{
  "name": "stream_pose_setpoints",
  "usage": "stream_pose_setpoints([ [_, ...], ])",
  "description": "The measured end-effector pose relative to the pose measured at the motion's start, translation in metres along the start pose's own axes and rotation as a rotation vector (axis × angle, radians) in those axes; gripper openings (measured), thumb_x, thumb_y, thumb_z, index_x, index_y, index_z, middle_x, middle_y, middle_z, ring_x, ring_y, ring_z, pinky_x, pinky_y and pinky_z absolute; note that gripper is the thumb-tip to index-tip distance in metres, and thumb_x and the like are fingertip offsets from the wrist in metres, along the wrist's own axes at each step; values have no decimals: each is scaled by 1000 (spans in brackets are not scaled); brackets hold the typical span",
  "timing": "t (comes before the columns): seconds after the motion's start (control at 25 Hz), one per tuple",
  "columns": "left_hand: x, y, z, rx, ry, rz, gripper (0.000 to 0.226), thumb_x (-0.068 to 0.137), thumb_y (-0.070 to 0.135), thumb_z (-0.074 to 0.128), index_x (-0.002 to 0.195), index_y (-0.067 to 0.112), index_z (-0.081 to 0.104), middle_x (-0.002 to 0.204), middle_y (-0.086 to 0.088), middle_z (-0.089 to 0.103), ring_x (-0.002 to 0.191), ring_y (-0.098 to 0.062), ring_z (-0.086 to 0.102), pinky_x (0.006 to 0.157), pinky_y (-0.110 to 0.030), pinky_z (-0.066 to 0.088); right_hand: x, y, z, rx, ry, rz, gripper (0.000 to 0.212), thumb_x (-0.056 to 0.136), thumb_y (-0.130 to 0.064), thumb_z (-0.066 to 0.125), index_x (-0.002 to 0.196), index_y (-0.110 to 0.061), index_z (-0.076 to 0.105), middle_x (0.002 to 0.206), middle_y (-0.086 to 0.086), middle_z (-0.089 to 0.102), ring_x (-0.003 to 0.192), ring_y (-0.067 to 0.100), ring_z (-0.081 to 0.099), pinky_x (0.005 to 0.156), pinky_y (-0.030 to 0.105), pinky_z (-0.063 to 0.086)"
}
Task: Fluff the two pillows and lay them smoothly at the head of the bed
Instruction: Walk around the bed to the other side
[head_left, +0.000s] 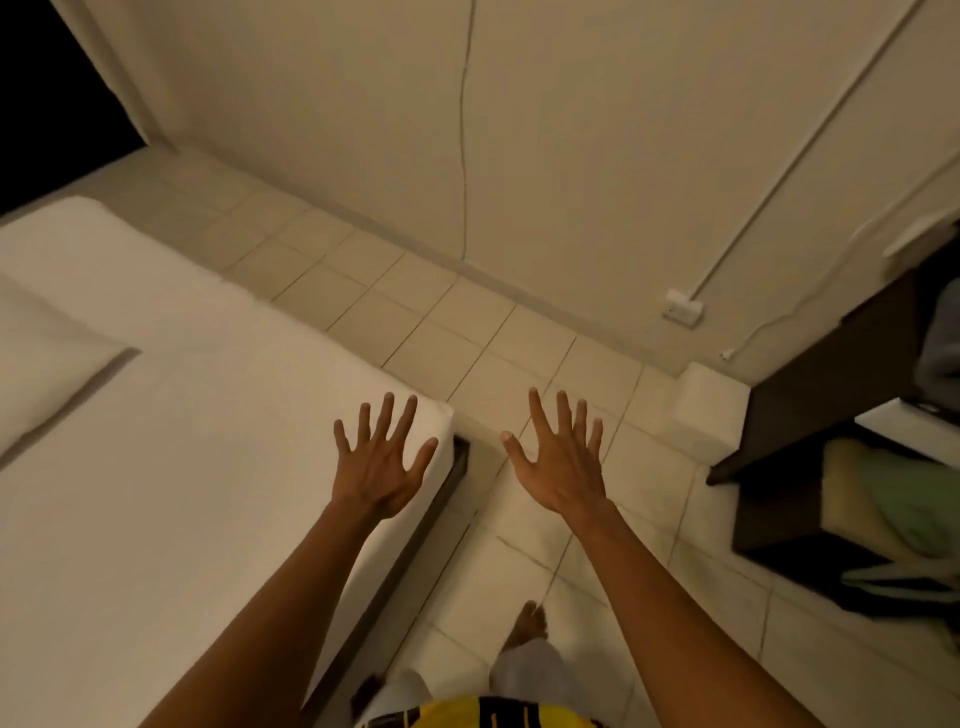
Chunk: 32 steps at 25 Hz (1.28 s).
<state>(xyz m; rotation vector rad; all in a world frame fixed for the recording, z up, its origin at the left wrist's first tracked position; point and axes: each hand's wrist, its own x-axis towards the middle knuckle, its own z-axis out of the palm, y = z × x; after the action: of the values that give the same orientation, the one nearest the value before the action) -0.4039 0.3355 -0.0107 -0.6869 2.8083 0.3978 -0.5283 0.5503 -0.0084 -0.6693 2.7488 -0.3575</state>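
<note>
The bed (171, 467) with a white sheet fills the left half of the view, its near corner by my hands. One white pillow (41, 358) lies flat on it at the far left edge, partly cut off by the frame. A second pillow is not in view. My left hand (382, 457) hovers over the bed's corner, fingers spread, holding nothing. My right hand (558, 457) is held out over the tiled floor beside the bed, fingers also spread and empty.
Pale tiled floor (467, 343) runs between the bed and the wall. A dark wooden cabinet (841, 353) with shelves of folded cloth stands at the right. A wall socket (684, 307) sits low on the wall. My bare foot (527, 626) is on the tiles.
</note>
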Motion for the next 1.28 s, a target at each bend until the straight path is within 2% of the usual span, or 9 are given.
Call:
stream_pose_setpoints([
  [0.24,79,112,-11,-88,78,-41,79,87,73,-4,156,37,-15,167,-4,-13,153,-31,-14,122,-59,-11,99,78,-67,-19,-16,-67,73,97,-69,19,159,-38,-3,168,14,-1,154,37,-10,122,56,-9],
  [0.56,211,148,-22,5,30,-96,78,88,75,-5,155,37,-19,166,-5,-17,153,-32,-16,117,-58,-20,244,127,-112,45,-30,-39,72,98,-68,19,159,-36,-1,168,13,-2,154,37,-10,123,56,-8],
  [0.76,299,171,-35,11,8,-111,77,86,72,-9,152,37,-23,165,-4,-19,153,-32,-15,121,-62,-10,332,140,-133,43,-63,-74,74,97,-68,21,159,-36,-2,169,12,-1,154,36,-10,123,55,-8],
  [0.92,359,173,-54,8,0,-158,78,84,73,-15,153,37,-23,165,-3,-18,153,-32,-14,121,-61,-10,403,142,-147,69,-86,-64,74,97,-68,20,160,-35,-1,168,13,2,154,38,-8,122,56,-6],
  [1.12,431,172,-77,-58,25,-261,88,76,78,-16,153,35,-22,165,-4,-19,152,-32,-17,121,-61,-13,504,124,-159,31,-116,-173,73,97,-68,18,159,-35,-3,168,12,2,154,37,-9,123,56,-7],
  [1.28,470,163,-98,-91,67,-386,91,73,79,-19,154,36,-21,165,-5,-18,152,-33,-17,120,-60,-15,580,86,-171,18,-146,-338,72,98,-67,20,160,-35,0,169,10,2,155,34,-8,123,56,-7],
])
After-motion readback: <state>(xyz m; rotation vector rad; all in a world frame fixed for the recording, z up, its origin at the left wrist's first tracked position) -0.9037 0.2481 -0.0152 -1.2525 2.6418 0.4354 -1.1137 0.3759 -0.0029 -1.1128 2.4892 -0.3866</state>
